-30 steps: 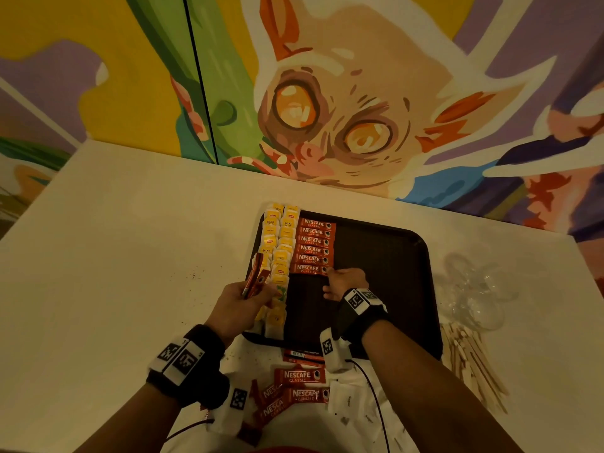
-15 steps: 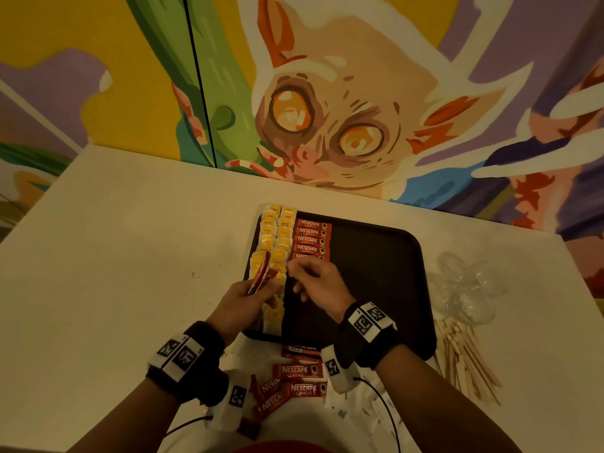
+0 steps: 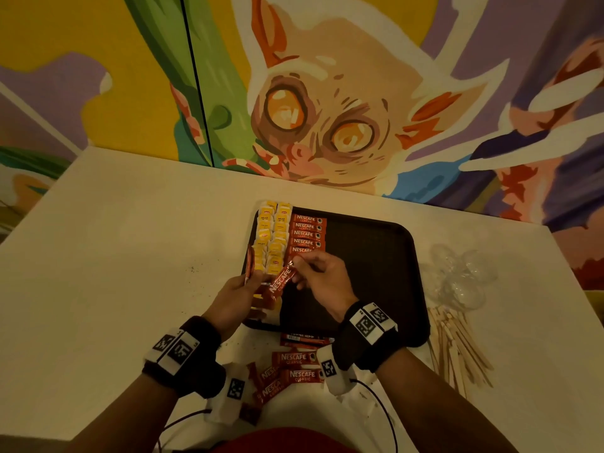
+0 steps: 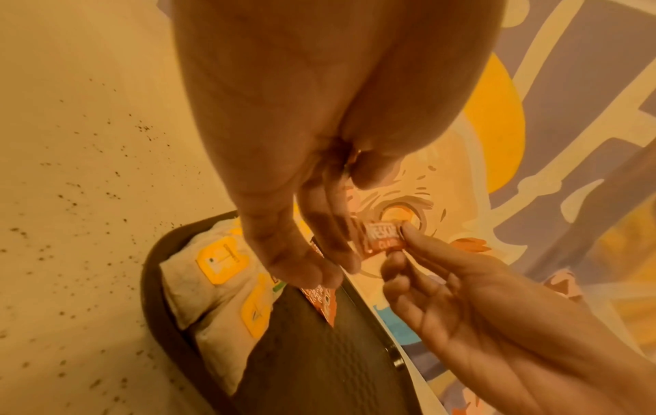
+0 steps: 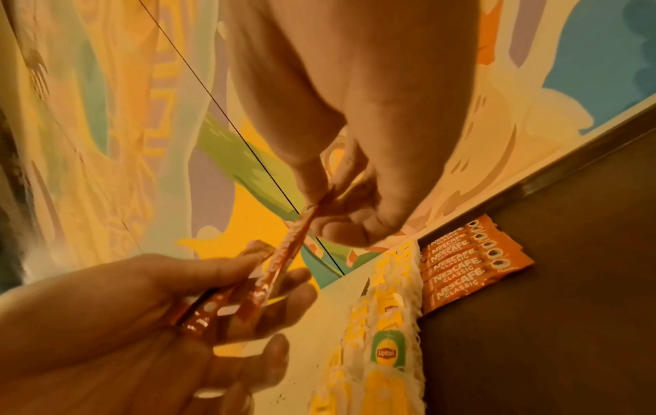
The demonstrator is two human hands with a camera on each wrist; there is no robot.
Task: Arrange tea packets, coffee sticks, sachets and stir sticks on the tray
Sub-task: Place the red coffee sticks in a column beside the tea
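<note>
A black tray point(image 3: 376, 256) lies on the white table. Two columns of yellow tea packets point(image 3: 273, 237) fill its left side, beside a row of red coffee sticks point(image 3: 305, 235). My left hand point(image 3: 238, 297) grips a small bunch of coffee sticks point(image 5: 220, 306) over the tray's near left corner. My right hand point(image 3: 322, 277) pinches the upper end of one red coffee stick point(image 3: 281, 284) that still lies against the bunch. In the left wrist view the stick's end point(image 4: 383, 237) sits between thumb and forefinger.
More loose coffee sticks point(image 3: 294, 366) lie near the table's front edge between my wrists. Wooden stir sticks point(image 3: 457, 348) are heaped right of the tray, with crumpled clear plastic point(image 3: 457, 279) behind them. Dark crumbs point(image 4: 88, 182) dot the table on the left.
My right hand left the row of sticks on the tray, moved back left to the bunch in my left hand and took hold of one stick's end.
</note>
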